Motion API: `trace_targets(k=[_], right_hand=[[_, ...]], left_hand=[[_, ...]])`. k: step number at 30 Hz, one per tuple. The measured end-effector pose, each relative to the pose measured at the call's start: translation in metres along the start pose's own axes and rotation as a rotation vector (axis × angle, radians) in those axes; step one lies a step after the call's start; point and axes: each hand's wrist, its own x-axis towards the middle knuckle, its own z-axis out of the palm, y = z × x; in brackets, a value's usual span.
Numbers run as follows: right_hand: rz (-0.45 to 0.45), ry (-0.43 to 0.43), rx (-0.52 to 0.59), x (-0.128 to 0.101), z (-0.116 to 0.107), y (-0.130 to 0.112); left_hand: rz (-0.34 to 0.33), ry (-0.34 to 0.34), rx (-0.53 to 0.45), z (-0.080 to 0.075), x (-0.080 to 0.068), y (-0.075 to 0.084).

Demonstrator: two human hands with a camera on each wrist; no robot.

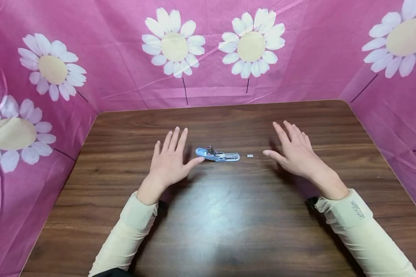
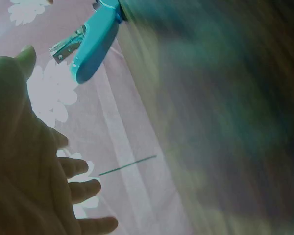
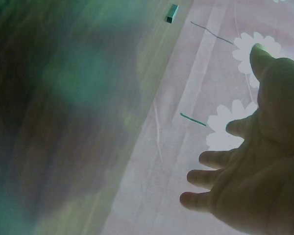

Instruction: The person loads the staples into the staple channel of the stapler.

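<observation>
Hands flat and empty: your left hand (image 1: pixel 168 161) is nearest the blue stapler (image 1: pixel 217 154), right hand (image 1: pixel 296 151) by the staple strip (image 1: pixel 250 156); I'd pin the stapler's near end first.

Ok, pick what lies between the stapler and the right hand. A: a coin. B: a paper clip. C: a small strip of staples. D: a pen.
C: a small grey strip of staples lies on the table, between the stapler and the right hand.
</observation>
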Motion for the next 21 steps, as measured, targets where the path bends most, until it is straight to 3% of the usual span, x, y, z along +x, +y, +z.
trace_targets(k=[5, 10, 15, 21], right_hand=[[-0.075, 0.066, 0.099, 0.004, 0.006, -0.002], [-0.082, 0.06, 0.154, 0.01, 0.013, -0.001], [-0.097, 0.013, 0.162, 0.014, 0.018, -0.004], [-0.085, -0.022, 0.178, 0.021, 0.022, -0.008]], left_hand=[[0.066, 0.002, -0.177, 0.002, 0.006, -0.001], [0.141, -0.017, -0.328, 0.005, 0.015, 0.001], [0.167, -0.063, -0.329, 0.008, 0.023, 0.001], [0.141, -0.049, -0.316, 0.009, 0.029, 0.003]])
